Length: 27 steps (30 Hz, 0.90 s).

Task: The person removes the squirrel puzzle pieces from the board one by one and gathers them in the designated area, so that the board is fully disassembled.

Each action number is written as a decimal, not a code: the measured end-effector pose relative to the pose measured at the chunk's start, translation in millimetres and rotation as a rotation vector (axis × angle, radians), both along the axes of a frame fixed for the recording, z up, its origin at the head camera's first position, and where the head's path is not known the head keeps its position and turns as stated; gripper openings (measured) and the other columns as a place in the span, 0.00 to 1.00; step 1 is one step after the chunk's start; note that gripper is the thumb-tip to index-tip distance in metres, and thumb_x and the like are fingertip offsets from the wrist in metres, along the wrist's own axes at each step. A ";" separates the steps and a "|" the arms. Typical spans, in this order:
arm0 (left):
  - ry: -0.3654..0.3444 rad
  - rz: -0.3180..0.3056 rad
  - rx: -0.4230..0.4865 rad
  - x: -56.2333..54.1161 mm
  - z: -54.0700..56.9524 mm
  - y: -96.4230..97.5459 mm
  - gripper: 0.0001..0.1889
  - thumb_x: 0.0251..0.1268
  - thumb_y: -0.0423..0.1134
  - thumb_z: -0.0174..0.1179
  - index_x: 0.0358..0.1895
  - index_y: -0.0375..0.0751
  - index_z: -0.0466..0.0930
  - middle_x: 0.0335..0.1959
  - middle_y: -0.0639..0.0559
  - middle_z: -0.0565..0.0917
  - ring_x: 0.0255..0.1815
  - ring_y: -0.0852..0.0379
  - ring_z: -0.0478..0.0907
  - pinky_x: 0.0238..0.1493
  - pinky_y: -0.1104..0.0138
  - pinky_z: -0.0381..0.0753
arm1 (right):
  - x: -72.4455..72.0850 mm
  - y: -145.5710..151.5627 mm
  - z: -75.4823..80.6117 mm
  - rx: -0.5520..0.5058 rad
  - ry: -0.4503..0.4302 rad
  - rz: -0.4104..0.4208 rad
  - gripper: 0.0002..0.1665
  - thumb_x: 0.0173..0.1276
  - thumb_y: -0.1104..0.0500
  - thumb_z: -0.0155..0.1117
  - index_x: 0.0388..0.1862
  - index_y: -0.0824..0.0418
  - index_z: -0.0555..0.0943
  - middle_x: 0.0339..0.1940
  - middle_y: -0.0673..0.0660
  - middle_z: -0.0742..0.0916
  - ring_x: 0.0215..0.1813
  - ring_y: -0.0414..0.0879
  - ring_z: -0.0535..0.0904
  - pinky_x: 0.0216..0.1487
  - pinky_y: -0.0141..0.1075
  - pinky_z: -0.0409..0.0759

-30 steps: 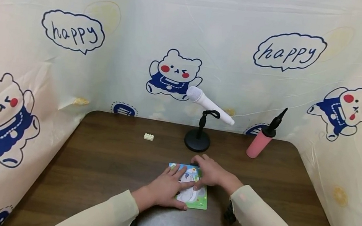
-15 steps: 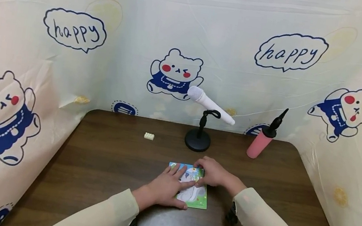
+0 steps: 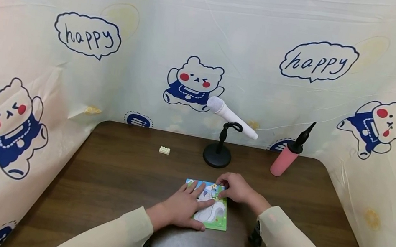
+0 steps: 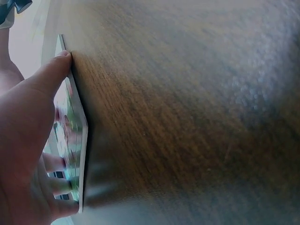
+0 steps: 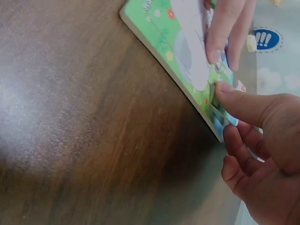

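Jigsaw puzzle board (image 3: 213, 216), green and blue with a big pale cartoon animal, lies flat on the brown wood-grain bench (image 3: 116, 192), about midway between left and right edges, well apart from the far edge. Left hand (image 3: 180, 209) spread over the board's left part, grip wide, fingers on the printed face, thumb touching the near edge; holds nothing. Right hand (image 3: 237, 188) at the board's far right corner, grip narrow: thumb on top, fingers curled at the edge, pinching a puzzle piece (image 5: 221, 107). Right wrist view shows the piece tilted up a bit, bare grey-blue backing under it at that corner. Piece's full outline hidden by the thumb. Both arms in pale sleeves (image 3: 302, 243). Far side of bench: black stand (image 3: 217, 155) near the middle of the far edge, straight beyond the board, white microphone (image 3: 234, 119) slanted on top, head end up and to the left. Pink hand pump (image 3: 284, 161) with black nozzle pointing up, near the far right corner. Small white studded toy brick (image 3: 164, 150) near the far edge, left of the stand. Printed curtain (image 3: 147, 49) with bears and "happy" bubbles behind the far edge and along both sides.
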<state>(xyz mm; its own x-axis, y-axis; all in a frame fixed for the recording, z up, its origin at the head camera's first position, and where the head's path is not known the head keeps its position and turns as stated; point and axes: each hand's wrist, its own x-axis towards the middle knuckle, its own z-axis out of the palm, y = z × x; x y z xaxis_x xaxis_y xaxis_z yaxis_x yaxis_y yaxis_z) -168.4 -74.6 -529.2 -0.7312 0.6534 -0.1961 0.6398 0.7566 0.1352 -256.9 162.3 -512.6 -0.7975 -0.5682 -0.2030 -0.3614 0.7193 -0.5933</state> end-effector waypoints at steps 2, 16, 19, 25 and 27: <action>-0.002 0.003 -0.002 -0.6 1.1 0.4 0.44 0.63 0.79 0.50 0.81 0.72 0.56 0.84 0.38 0.52 0.83 0.31 0.48 0.76 0.39 0.58 | -1.6 1.7 1.6 -0.032 0.001 -0.006 0.12 0.64 0.62 0.76 0.46 0.54 0.88 0.41 0.48 0.87 0.42 0.43 0.78 0.50 0.42 0.80; -0.006 -0.012 0.016 -1.2 -4.3 -1.6 0.43 0.63 0.79 0.50 0.81 0.72 0.56 0.84 0.37 0.52 0.83 0.30 0.49 0.76 0.37 0.57 | -2.4 36.3 20.7 -0.164 -0.044 0.038 0.08 0.73 0.59 0.68 0.47 0.53 0.90 0.43 0.47 0.90 0.44 0.43 0.82 0.51 0.40 0.82; -0.011 -0.010 0.030 -1.1 -5.2 -2.5 0.44 0.63 0.79 0.52 0.81 0.71 0.57 0.84 0.37 0.52 0.83 0.30 0.49 0.76 0.35 0.56 | -3.3 56.8 26.3 -0.155 -0.041 0.016 0.07 0.73 0.58 0.68 0.46 0.51 0.90 0.43 0.46 0.90 0.43 0.44 0.81 0.50 0.41 0.81; -0.017 0.015 0.079 1.3 -4.6 -3.1 0.43 0.62 0.78 0.55 0.80 0.70 0.60 0.84 0.38 0.53 0.83 0.32 0.49 0.75 0.32 0.52 | -2.5 110.5 34.2 -0.140 -0.044 -0.054 0.06 0.72 0.60 0.69 0.45 0.55 0.90 0.42 0.50 0.90 0.42 0.47 0.81 0.46 0.40 0.82; -0.011 0.019 0.086 1.9 -4.7 -2.7 0.43 0.61 0.78 0.55 0.80 0.70 0.61 0.84 0.39 0.53 0.83 0.33 0.50 0.74 0.31 0.52 | -1.2 128.4 34.8 -0.120 -0.034 -0.079 0.06 0.72 0.60 0.68 0.44 0.56 0.90 0.41 0.51 0.90 0.41 0.47 0.81 0.46 0.40 0.82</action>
